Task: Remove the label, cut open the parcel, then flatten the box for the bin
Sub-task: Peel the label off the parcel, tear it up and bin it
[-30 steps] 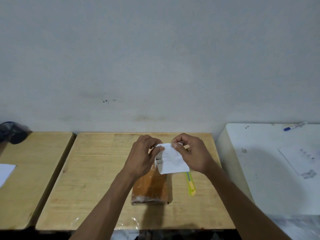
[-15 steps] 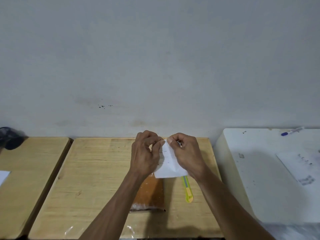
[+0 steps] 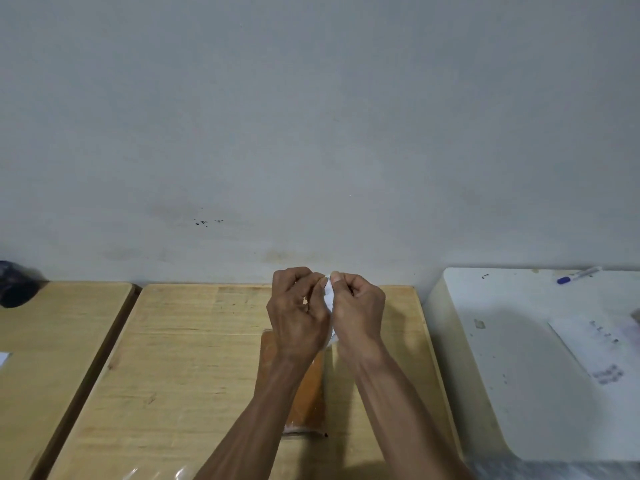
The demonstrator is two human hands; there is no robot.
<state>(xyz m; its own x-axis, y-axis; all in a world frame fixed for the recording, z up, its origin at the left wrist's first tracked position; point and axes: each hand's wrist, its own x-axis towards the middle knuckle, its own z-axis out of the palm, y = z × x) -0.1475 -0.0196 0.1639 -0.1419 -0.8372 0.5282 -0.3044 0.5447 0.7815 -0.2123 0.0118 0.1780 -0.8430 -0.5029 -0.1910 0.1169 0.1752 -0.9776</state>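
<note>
At the far left, a dark object (image 3: 15, 284) is seen at the back of a wooden counter (image 3: 52, 341), and a scrap of white paper (image 3: 4, 358) lies at that counter's left edge. A second wooden counter (image 3: 180, 358) stands just beside it, against a grey wall (image 3: 311, 116).

Above the middle counter the left hand (image 3: 298, 315) is raised, its fingers (image 3: 313, 282) curled closed and pinched on the label (image 3: 328, 294). The label is crumpled into a narrow white strip and is held between the two hands, clear of the counter; only a sliver shows at the fingertips and again low down between the wrists. The right hand (image 3: 358, 311) presses close against the left, and its fingers (image 3: 336, 277) are likewise closed on the label's top edge, touching the left fingertips.

Below the hands and apart from them, the parcel (image 3: 308, 393), brown and glossy, lies flat on the counter; it is mostly hidden by the left forearm, and its near end shows between the two forearms. Clear plastic (image 3: 156, 474) is glimpsed at the counter's near edge.

To the right stands a white counter (image 3: 519, 375), on which a pen (image 3: 576, 275) lies at the back and a printed sheet (image 3: 602, 351) lies nearer the right edge.
</note>
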